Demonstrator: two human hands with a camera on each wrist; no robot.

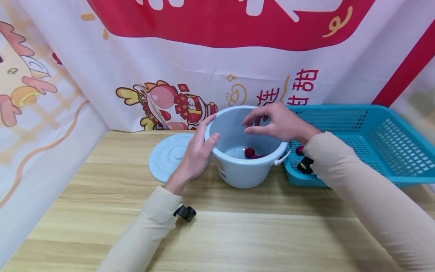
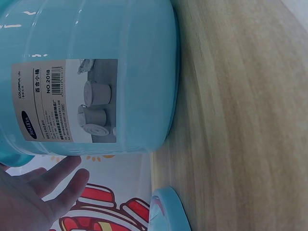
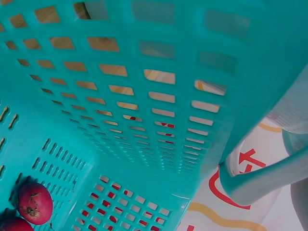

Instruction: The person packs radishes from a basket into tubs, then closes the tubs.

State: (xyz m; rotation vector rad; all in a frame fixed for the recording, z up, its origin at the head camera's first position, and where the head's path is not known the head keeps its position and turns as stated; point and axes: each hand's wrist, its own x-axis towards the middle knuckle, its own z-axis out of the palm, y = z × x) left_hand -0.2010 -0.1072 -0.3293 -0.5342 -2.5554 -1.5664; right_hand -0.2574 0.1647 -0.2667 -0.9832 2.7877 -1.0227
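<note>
Left hand (image 1: 196,155) rests flat against the left outer wall of the pale blue round plastic bucket (image 1: 245,172), fingers straight, thumb at the rim; nothing gripped. Right hand (image 1: 276,122) hovers over the bucket's mouth, fingers loosely extended, holding nothing visible. Small dark red round fruits (image 1: 249,152) lie on the bucket's bottom. Bucket stands at centre of the light wooden tabletop (image 1: 238,234). Its pale blue round lid (image 1: 167,155) lies flat just left, behind the left hand. Teal perforated plastic basket (image 1: 380,143) sits just right of the bucket, with red fruit (image 3: 34,202) inside.
</note>
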